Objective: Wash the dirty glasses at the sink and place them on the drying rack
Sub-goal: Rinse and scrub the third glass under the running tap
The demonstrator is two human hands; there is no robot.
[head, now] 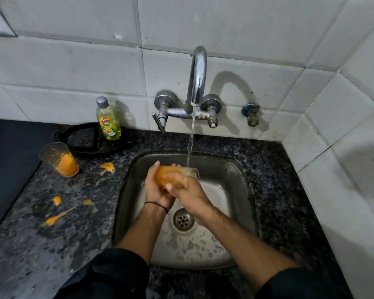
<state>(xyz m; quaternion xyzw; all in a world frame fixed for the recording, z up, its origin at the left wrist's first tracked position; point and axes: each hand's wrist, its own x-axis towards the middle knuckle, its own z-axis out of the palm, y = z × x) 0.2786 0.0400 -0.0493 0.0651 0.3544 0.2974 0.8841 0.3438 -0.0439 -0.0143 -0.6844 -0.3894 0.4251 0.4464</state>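
Over the steel sink [242, 182], I hold a clear glass [171, 175] smeared with orange residue, tilted on its side with its mouth to the right under the running tap water. My left hand [154, 188] cups its base and side. My right hand [188, 193] wraps the glass from the front near its rim. Water from the chrome tap [198, 74] falls onto the rim end. A second dirty glass [59, 159], with orange liquid in its bottom, stands upright on the counter to the left.
A yellow dish-soap bottle [108, 119] stands on a black round tray [91, 139] behind the second glass. Orange spills [58, 214] dot the dark granite counter [52, 244]. A black cooktop surface [7, 165] lies far left. Tiled walls close in behind and right.
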